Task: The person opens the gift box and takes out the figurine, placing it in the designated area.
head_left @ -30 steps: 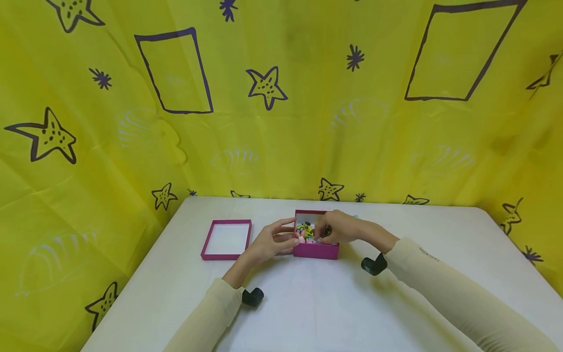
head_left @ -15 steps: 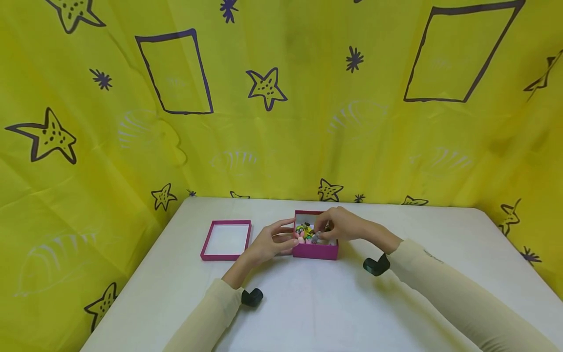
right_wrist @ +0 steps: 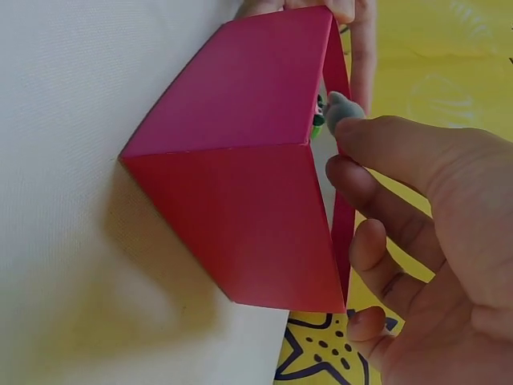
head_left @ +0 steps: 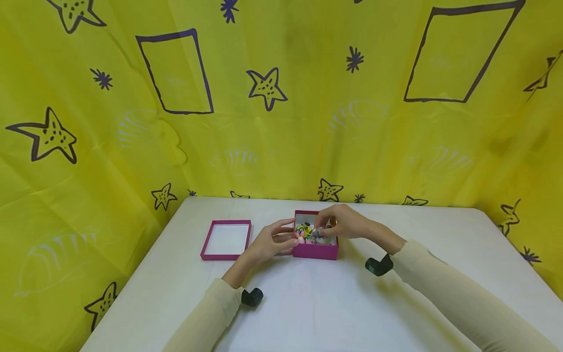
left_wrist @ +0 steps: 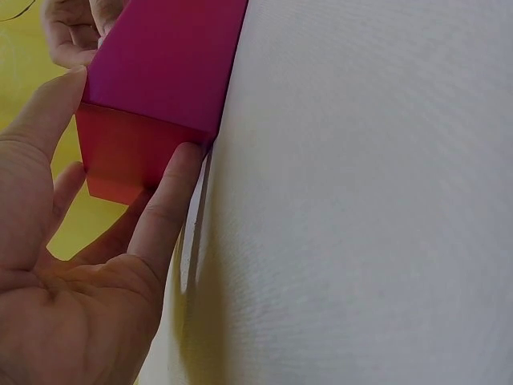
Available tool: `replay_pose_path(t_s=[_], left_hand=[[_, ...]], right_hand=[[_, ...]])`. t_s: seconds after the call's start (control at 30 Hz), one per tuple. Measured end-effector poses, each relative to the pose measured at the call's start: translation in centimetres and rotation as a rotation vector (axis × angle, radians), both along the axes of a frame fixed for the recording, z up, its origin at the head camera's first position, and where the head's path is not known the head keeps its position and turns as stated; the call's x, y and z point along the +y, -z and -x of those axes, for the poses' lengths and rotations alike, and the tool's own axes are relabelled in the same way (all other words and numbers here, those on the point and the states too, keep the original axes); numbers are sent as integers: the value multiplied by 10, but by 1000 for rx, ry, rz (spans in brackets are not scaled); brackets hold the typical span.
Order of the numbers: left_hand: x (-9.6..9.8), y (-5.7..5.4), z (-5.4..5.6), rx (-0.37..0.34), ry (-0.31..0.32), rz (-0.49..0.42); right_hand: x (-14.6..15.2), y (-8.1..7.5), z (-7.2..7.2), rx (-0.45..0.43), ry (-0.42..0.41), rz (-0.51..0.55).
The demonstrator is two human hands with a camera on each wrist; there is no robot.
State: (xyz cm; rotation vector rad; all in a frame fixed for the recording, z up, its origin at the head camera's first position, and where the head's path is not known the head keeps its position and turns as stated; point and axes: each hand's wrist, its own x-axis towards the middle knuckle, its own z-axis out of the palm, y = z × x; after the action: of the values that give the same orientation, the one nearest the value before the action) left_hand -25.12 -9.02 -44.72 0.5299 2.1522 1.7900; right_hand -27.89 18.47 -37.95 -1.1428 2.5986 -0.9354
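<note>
Yellow curtain [head_left: 308, 137] printed with dark starfish hangs at twelve o'clock behind a white-topped table [head_left: 308, 308], where we work over an open, rectangular magenta card box [head_left: 315, 252]. Our left hand [head_left: 267, 243] rests nearly straight fingers against its nine o'clock side; our right hand [head_left: 346, 222], at two o'clock, pinches a small grey figure [right_wrist: 343, 108] at the box's mouth, just beside several small, brightly coloured figures [head_left: 303, 231]. We judge that a light pinch, gentle bracing of the card wall and spare fingers clear of the rim serve best, avoiding snagged neighbours. A shallow magenta lid [head_left: 227, 239], white inside, lies at nine o'clock from the box.
</note>
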Motion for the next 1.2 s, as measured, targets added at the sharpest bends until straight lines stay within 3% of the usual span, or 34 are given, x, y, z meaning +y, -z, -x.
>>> replay_pose_path(t_s=[0.4,1.2], left_hand=[[-1,1,2,3,10,13],[0,1,2,8,-2,28]], right_hand=[[7,-5,-8,22,103,63],[48,7,-8,99,282,163]])
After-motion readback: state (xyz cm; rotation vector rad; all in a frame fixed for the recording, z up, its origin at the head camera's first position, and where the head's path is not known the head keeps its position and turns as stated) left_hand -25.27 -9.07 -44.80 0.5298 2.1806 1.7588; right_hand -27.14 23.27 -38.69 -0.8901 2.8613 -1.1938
